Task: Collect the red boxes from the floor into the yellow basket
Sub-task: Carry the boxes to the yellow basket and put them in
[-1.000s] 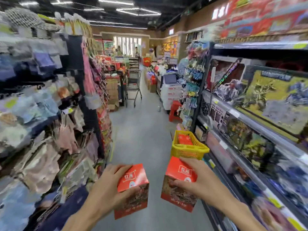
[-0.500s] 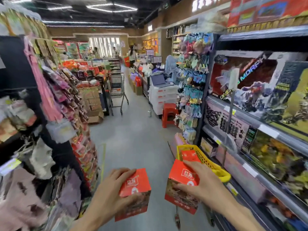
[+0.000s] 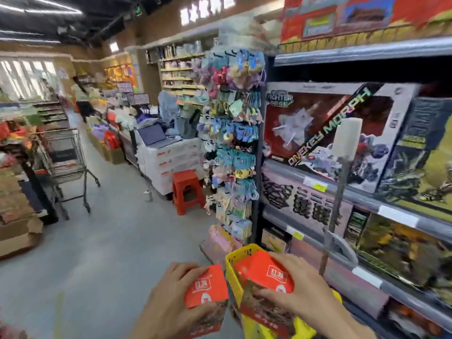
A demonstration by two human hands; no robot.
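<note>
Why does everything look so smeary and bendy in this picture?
Head view: the camera is moving, so the toy shelves and hanging packets smear; the wide lens bends the edges; ceiling lights glare; the red boxes in the left hand and right hand stay clearest.

Left hand [image 3: 168,302] and right hand [image 3: 300,292] bare; wrists bare, no sleeves, rings or watch visible.

Yellow basket [image 3: 231,270] mostly hidden behind red boxes [image 3: 264,275]; shelves blurred.
</note>
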